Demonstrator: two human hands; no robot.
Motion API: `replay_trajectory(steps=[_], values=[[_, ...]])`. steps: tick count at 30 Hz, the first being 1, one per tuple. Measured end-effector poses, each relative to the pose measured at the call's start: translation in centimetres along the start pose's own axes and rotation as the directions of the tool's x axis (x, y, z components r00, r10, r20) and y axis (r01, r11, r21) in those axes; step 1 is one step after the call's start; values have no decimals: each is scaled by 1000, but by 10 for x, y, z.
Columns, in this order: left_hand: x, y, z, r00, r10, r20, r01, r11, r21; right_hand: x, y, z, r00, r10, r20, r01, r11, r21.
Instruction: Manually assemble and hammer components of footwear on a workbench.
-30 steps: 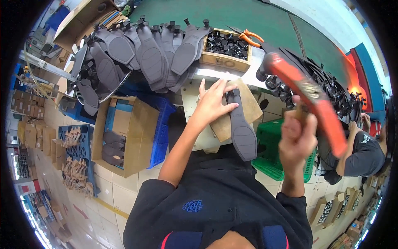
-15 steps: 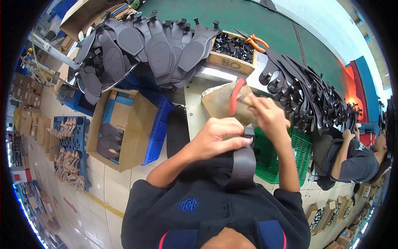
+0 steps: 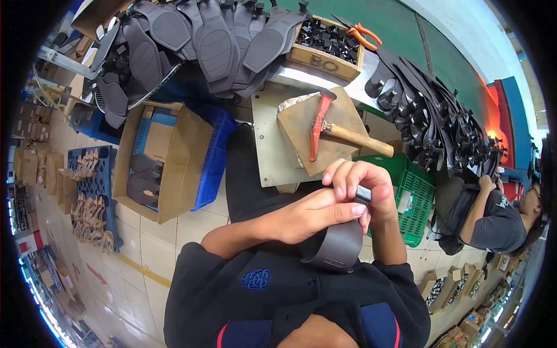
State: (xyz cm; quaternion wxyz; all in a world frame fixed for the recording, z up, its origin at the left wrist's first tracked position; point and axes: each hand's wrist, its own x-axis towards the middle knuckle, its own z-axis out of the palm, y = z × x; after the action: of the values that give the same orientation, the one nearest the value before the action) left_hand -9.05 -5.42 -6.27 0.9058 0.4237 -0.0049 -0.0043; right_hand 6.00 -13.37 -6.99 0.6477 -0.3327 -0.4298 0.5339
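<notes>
A dark shoe sole is held in front of my chest, its heel end up and its curved part hanging below my hands. My left hand is closed around the heel. The fingers of my right hand curl over the same heel, at its small shiny black top. Beyond my hands, a hammer with a red and black head and wooden handle lies on a tan block. Neither hand touches the hammer.
A wooden box of small black pieces stands on the bench, orange-handled pliers beside it. Soles are heaped at left, heeled ones at right. A green crate stands right; a person sits beyond.
The hammer has left my right hand and now lies on the block. My right hand has come down to the heel. The left hand and sole have moved slightly right and nearer to me.
</notes>
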Motion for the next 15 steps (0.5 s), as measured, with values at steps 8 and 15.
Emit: replay_trajectory(steps=[8, 15], values=[[-4, -1, 8, 1000, -11, 12, 10, 1000, 28, -7, -10, 8, 1000, 25, -10, -24, 999, 23], [-5, 2, 10, 993, -70, 95, 71, 997, -6, -13, -10, 8, 998, -39, 44, 37, 999, 37]])
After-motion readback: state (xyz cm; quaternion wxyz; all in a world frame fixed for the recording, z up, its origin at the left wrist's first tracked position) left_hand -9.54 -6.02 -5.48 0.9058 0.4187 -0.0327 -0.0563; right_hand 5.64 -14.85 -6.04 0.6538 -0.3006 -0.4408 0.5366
